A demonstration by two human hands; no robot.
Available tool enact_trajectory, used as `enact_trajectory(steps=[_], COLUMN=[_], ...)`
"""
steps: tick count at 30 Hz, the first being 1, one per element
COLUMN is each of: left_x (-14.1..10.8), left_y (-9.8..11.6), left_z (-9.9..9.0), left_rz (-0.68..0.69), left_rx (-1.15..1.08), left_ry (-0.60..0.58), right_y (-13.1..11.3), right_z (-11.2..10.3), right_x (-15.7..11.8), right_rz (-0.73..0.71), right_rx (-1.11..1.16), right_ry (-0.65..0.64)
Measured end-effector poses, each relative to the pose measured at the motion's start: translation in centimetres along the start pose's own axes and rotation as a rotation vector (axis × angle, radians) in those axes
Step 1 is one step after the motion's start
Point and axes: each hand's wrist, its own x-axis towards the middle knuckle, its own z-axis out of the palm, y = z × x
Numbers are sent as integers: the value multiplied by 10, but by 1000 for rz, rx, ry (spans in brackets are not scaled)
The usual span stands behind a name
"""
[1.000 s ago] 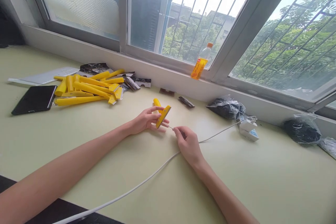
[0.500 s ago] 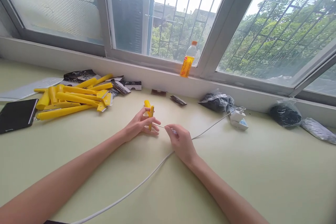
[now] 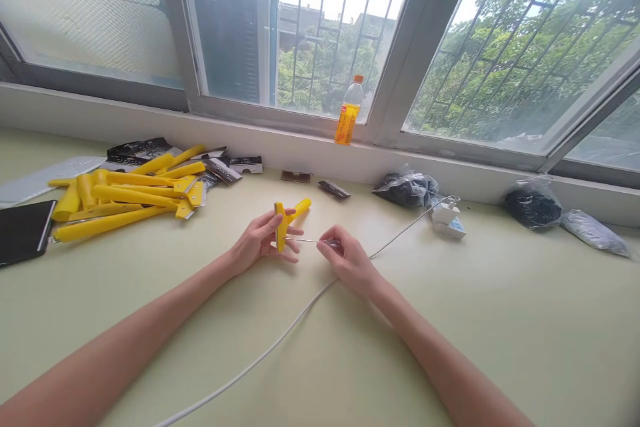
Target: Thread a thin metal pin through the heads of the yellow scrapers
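Observation:
My left hand (image 3: 255, 240) grips a yellow scraper (image 3: 281, 229) by its head, with some fingers stretched out behind it. The scraper's round handle points away to the upper right. In my right hand (image 3: 350, 259) is a screwdriver (image 3: 305, 240), closed between thumb and fingers; its thin metal shaft reaches left to the scraper head. The tip seems to meet the face of the head near a screw, though the exact contact is too small to make out. Most of the screwdriver's handle is hidden by my fingers.
A pile of yellow scrapers (image 3: 125, 197) lies at the left, beside a black flat object (image 3: 25, 232) and dark packets (image 3: 223, 170). A white cable (image 3: 280, 339) crosses the table to a charger (image 3: 447, 212). Bagged black items (image 3: 533, 205) and a drink bottle (image 3: 349, 117) stand near the window.
The scraper has been turned in my left hand, so its handle now points to the upper right. The screwdriver stays against the head, its shaft now nearly level. The view has shifted slightly.

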Motion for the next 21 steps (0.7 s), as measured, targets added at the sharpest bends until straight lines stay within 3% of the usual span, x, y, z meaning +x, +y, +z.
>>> enact_trajectory(steps=[6,21], left_x=[1,2], left_y=[-1,1], left_z=[-1,-5], left_rz=[4,29], left_rx=[11,-44], left_ry=[-23,-31], right_y=[6,2], right_z=[-1,4], right_x=[2,1], right_rz=[-93,-108], right_rx=[-14,-83], right_ry=[4,67])
